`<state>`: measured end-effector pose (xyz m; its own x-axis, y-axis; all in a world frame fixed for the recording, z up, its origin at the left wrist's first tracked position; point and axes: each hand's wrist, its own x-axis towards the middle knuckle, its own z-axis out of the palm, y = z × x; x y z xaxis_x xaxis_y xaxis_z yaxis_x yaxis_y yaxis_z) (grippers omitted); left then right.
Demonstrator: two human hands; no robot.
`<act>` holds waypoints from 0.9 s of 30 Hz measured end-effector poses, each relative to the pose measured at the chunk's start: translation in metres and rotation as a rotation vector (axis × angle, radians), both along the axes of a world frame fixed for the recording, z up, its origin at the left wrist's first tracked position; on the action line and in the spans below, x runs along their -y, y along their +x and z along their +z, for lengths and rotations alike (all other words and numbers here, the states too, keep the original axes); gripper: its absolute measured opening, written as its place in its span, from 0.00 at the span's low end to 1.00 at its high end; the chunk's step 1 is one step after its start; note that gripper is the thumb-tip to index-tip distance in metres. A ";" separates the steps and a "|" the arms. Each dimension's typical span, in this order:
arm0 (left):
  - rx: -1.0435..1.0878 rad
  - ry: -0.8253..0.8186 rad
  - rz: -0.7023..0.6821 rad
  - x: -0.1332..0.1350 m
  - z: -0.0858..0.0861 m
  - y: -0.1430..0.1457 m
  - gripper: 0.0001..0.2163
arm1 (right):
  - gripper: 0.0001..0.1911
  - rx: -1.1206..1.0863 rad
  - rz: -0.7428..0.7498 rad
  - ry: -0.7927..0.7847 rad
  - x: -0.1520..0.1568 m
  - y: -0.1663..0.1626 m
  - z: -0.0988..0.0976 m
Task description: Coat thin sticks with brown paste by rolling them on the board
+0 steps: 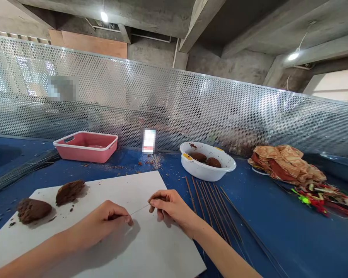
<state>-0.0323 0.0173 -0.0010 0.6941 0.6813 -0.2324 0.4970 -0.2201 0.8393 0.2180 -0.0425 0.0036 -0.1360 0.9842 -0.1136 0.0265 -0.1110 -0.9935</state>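
At far left, a bundle of dark wires (20, 175) is laid on the blue table (278, 231). Just right of it, two lumps of brown clay (34, 210) rest on a white board (139, 185). Above the board, a thin wire (139, 210) is held roughly level between the left hand (110, 218) and the right hand (169, 206). The left fingers (123, 213) are curled together on one end, the right fingers (158, 196) pinched on the other. The wire is judged light and springy, easily kinked, and is best taken near its ends. Farther right, thin brown rods (211, 208) are fanned on the table — beyond them stands a white bowl of clay (205, 170).
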 end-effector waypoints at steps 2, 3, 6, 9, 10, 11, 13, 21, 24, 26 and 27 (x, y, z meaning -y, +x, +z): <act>-0.003 -0.028 -0.010 0.000 0.002 -0.001 0.28 | 0.15 0.004 0.011 0.006 -0.001 0.001 -0.001; -0.001 -0.041 -0.021 0.000 0.003 -0.002 0.28 | 0.15 0.006 0.014 0.007 -0.002 0.001 -0.002; -0.002 -0.071 -0.060 -0.003 0.006 -0.006 0.27 | 0.16 0.015 0.022 0.004 -0.003 0.005 -0.003; -0.040 -0.080 -0.066 -0.007 0.007 -0.011 0.27 | 0.16 0.035 0.029 0.043 -0.005 0.008 -0.006; -0.056 -0.063 -0.057 -0.009 0.007 -0.012 0.26 | 0.17 0.053 0.029 0.067 -0.006 0.009 -0.007; -0.073 -0.032 -0.046 -0.010 0.008 -0.013 0.26 | 0.18 0.075 0.025 0.088 -0.006 0.010 -0.008; -0.097 0.070 -0.034 -0.012 0.009 -0.015 0.24 | 0.18 0.123 0.016 0.113 -0.006 0.010 -0.009; -0.140 0.292 -0.043 -0.012 0.014 -0.015 0.23 | 0.12 0.178 0.050 0.167 -0.003 0.010 -0.010; -0.125 0.318 -0.018 -0.014 0.007 -0.014 0.22 | 0.13 0.156 0.056 0.172 -0.004 0.010 -0.012; -0.108 0.317 0.001 -0.015 0.003 -0.014 0.21 | 0.14 0.152 0.063 0.179 -0.004 0.009 -0.013; -0.101 0.306 0.004 -0.016 0.001 -0.014 0.21 | 0.14 0.150 0.067 0.181 -0.004 0.009 -0.014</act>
